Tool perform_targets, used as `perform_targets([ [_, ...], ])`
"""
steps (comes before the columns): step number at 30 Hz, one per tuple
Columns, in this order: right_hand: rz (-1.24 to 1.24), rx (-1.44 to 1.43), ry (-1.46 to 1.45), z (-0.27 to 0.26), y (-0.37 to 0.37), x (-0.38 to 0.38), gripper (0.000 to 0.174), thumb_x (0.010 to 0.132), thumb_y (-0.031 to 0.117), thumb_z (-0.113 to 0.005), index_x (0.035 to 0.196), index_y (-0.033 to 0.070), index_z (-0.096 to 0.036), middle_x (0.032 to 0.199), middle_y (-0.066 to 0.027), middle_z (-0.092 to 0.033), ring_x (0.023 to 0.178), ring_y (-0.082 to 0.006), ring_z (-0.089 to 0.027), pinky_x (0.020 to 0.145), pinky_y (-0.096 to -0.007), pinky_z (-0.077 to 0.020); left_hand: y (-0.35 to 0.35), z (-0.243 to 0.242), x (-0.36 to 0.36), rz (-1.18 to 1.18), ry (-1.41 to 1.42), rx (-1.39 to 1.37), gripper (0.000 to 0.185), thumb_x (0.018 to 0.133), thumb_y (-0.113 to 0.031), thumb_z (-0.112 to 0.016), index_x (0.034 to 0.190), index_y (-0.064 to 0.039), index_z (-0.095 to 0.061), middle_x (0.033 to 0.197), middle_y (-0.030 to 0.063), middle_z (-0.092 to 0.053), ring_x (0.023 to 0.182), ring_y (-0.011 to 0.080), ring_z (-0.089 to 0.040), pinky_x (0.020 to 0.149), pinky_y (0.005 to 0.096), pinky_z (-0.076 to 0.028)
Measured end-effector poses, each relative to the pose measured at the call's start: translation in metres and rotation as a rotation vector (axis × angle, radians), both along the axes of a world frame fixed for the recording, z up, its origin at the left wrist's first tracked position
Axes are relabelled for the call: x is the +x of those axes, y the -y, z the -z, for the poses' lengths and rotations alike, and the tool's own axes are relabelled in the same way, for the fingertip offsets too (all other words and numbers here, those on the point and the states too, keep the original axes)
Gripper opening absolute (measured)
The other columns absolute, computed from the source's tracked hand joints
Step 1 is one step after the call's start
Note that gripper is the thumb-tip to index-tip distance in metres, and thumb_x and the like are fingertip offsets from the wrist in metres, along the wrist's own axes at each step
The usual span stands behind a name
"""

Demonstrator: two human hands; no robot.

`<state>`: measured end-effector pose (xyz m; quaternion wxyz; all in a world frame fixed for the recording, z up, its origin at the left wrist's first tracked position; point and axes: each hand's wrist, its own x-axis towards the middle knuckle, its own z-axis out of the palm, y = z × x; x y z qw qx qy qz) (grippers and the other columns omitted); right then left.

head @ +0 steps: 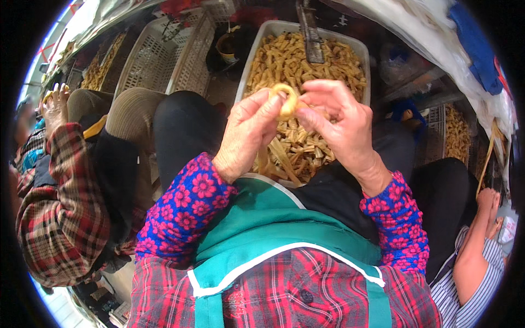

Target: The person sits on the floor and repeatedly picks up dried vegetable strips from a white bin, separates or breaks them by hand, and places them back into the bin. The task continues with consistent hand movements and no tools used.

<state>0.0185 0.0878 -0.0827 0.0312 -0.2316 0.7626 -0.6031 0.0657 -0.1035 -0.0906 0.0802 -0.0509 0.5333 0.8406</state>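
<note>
A pale yellow, pliable strip [289, 107] is bent into a loop between my two hands. My left hand [255, 123] pinches it, its thumb tip showing inside the loop. At the loop's right side, my right hand [340, 123] grips the strip with thumb and index finger, the other fingers curled loosely. Below both hands stands a white plastic tub [363, 51] heaped with short, tan, folded strips [279, 57], seemingly a plant food. Longer flat strips [283, 158] lie at the tub's near end, partly hidden by my hands.
A dark, worn metal bar [310, 37] reaches over the tub's far end. White perforated crates [147, 53] stand at the left. A person in a plaid sleeve [78, 164] sits left; another person's forearm [471, 254] is at right. A crate of strips [457, 131] stands beyond my right knee.
</note>
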Motion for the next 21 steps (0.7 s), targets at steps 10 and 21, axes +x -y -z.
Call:
perform_targets([
  [10, -0.166, 0.022, -0.074, 0.015, -0.005, -0.005, 0.017, 0.098, 0.014, -0.067, 0.105, -0.002, -0.066, 0.109, -0.0084, -0.072, 0.093, -0.0142, -0.068, 0.079, -0.0306, -0.0561, -0.001, 0.020, -0.003, -0.015, -0.245, -0.434, 0.022, 0.101, -0.016, -0.068, 0.116, -0.001, -0.067, 0.094, -0.0040, -0.070, 0.067, -0.0020, -0.050, 0.058, 0.0151, -0.037],
  [21, -0.259, -0.088, 0.338, 0.027, -0.011, -0.017, 0.028, 0.105, 0.028, -0.060, 0.113, 0.002, -0.068, 0.105, -0.0012, -0.069, 0.097, -0.0092, -0.063, 0.086, -0.0258, -0.0503, 0.005, 0.002, 0.011, 0.093, -0.077, -0.199, 0.022, 0.106, -0.027, -0.060, 0.101, -0.007, -0.069, 0.080, -0.0094, -0.063, 0.064, -0.0018, -0.043, 0.057, 0.0171, -0.030],
])
